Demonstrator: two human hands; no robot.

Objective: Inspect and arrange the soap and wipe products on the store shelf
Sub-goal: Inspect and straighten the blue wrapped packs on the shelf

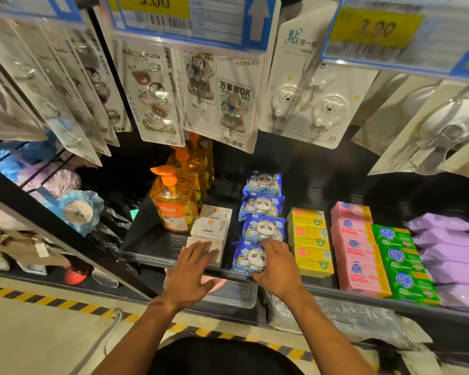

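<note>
Soap box (220, 259) hides under released left hand (192, 269), wipe pack (245, 259) under released right hand (278, 266).

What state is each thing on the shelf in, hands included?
Left hand: open, fingers flat on front white box.
Right hand: open, fingers spread on front blue pack.
Bottles: upright, in a row.
Yellow boxes: flat, lined front to back.
Purple packs: flat, in a row.
</note>
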